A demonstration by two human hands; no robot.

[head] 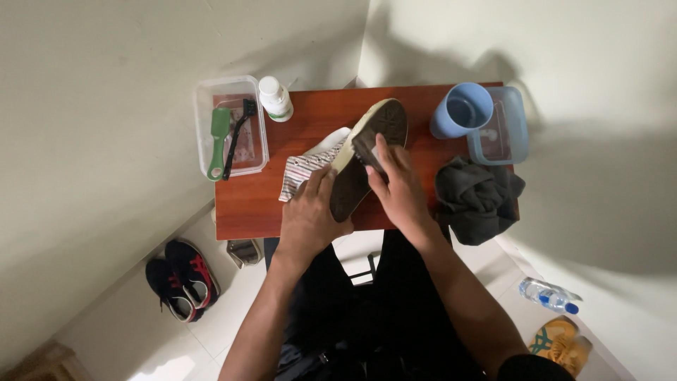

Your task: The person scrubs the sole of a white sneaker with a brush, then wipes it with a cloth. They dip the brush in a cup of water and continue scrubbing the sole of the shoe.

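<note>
A shoe (377,127) with a brown sole and striped canvas upper lies sole-up over the small red-brown table (254,201). My left hand (308,219) grips the shoe at its near end and side. My right hand (400,187) presses a small brush (367,152) onto the middle of the sole; most of the brush is hidden under my fingers.
A clear box (204,127) holds a green brush (218,137) and a black brush (238,134). A white bottle (274,99), a blue cup (462,109), a blue-tinted tub (511,134) and a dark cloth (476,197) lie around. Dark sneakers (182,279), a water bottle (550,296) and an orange shoe (560,342) are on the floor.
</note>
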